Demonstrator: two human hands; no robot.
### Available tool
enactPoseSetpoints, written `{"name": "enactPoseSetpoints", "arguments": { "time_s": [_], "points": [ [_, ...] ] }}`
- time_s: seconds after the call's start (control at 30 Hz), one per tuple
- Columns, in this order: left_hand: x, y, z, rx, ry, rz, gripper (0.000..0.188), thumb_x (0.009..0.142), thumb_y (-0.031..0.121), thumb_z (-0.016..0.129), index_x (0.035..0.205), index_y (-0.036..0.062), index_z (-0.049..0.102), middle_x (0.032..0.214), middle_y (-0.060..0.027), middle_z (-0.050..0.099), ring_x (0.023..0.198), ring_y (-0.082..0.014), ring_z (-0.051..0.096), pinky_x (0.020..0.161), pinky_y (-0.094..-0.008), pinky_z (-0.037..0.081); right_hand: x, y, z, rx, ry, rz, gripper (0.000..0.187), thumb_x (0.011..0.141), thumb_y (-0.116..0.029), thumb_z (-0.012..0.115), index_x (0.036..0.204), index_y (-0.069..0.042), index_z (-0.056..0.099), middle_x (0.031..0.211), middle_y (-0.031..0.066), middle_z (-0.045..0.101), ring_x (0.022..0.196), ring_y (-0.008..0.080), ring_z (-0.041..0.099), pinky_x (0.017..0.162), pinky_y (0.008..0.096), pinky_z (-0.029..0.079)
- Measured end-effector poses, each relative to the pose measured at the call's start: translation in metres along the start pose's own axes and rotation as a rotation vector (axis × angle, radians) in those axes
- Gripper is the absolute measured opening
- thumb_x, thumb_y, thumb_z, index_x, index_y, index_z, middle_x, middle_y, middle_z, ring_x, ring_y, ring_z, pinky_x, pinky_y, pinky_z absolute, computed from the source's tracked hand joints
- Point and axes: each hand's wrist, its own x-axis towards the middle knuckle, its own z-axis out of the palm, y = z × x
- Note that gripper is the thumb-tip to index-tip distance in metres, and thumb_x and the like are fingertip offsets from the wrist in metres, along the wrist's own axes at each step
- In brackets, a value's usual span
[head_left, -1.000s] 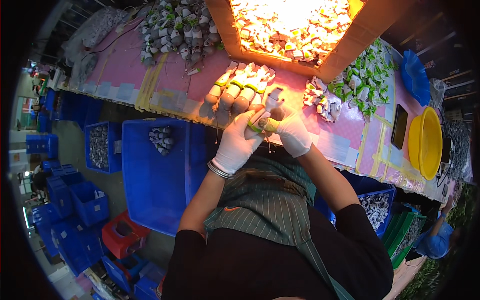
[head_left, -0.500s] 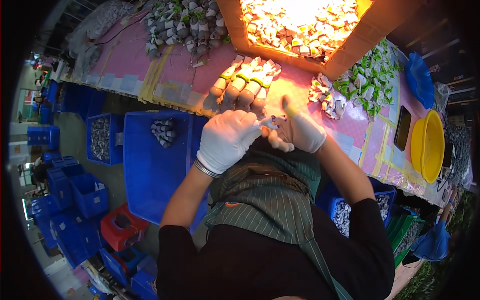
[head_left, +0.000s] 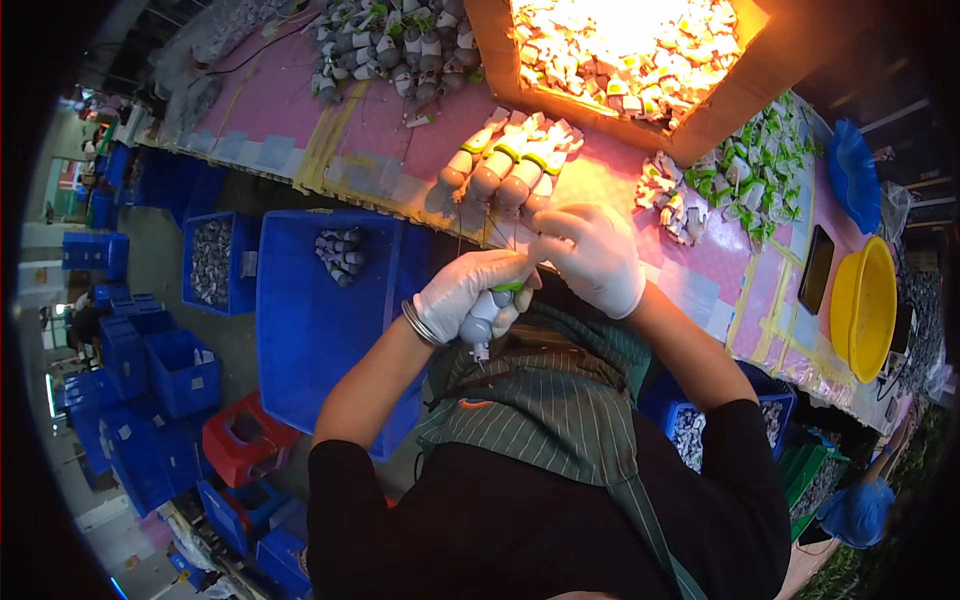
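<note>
My left hand point(head_left: 470, 290), in a white glove, is wrapped round a small bottle-shaped piece point(head_left: 480, 318) with a grey rounded end and a bright green band. Its grey end points down toward my apron. My right hand point(head_left: 597, 262), also gloved, has its fingers pinched together at my left fingertips, near the piece's upper end. What those fingers grip is hidden. Just beyond my hands, several similar grey-and-white pieces point(head_left: 493, 178) with yellow-green bands lie side by side at the table's edge.
A lit cardboard box point(head_left: 690, 140) full of small white parts stands on the pink table point(head_left: 390, 150). Green-and-white parts point(head_left: 745, 180), a dark phone point(head_left: 816, 268), a yellow basin point(head_left: 862, 310) and a blue basin point(head_left: 852, 168) lie right. A blue bin point(head_left: 320, 340) stands below left.
The bottle-shaped piece now shows hanging below my left palm. My right hand, its fingers spread before, has closed its fingertips against my left ones. The whole view has shifted slightly.
</note>
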Motion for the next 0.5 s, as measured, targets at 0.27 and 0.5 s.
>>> {"name": "enactPoseSetpoints", "arguments": {
  "time_s": [0.27,0.5],
  "points": [
    [0.04,0.065,-0.034,0.602,0.547,0.592,0.043,0.09,0.032,0.064,0.122,0.0035,0.056,0.075,-0.007,0.057,0.052,-0.0153,0.058,0.042,-0.0314,0.048,-0.021,0.015,0.008,0.141,0.362,0.451,0.042,0.07,-0.003,0.076,0.109,-0.004,0.061,0.108,0.0109,0.061,0.089,0.0213,0.062,0.073,0.0306,0.051],
    [0.11,0.071,-0.078,1.268,0.776,0.801,0.031,0.091,0.027,0.059,0.108,0.0027,0.067,0.096,-0.0185,0.065,0.09,-0.0303,0.063,0.081,-0.036,0.049,-0.033,0.014,0.017,0.246,0.402,0.585,0.035,0.074,-0.001,0.074,0.108,-0.003,0.063,0.098,0.0091,0.063,0.078,0.0155,0.062,0.069,0.0278,0.049]
  ]
}}
